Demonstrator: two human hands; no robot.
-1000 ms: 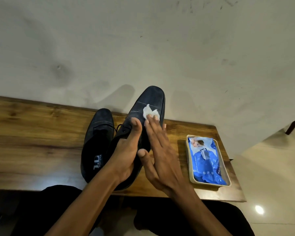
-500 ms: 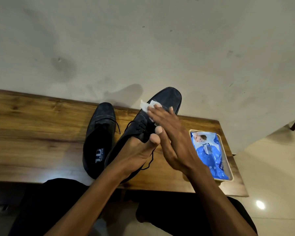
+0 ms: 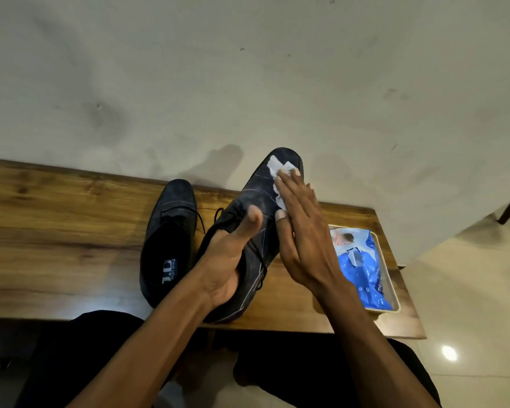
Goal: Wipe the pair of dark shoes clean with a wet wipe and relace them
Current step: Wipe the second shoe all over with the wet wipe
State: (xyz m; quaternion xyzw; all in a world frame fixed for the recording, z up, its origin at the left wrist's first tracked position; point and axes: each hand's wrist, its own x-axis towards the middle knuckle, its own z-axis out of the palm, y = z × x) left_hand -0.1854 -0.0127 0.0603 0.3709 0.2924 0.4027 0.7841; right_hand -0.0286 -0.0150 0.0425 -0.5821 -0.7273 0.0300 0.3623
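Two dark suede shoes are on the wooden table. The left shoe lies flat with its opening toward me. The right shoe is tilted up, toe pointing away. My left hand grips it from the left side, thumb across the laces area, fingers hidden underneath. My right hand lies with straight fingers along the shoe's right side and presses a white wet wipe against the toe part. A dark lace hangs loose below the held shoe.
A blue pack of wet wipes lies in a shallow cream tray at the table's right end. A pale wall stands right behind the table. My dark-clothed legs are below the front edge. Tiled floor lies to the right.
My right hand slid the wipe from the shoe's left side up toward the toe tip on the right side. My left hand shifted its hold, thumb now higher on the upper.
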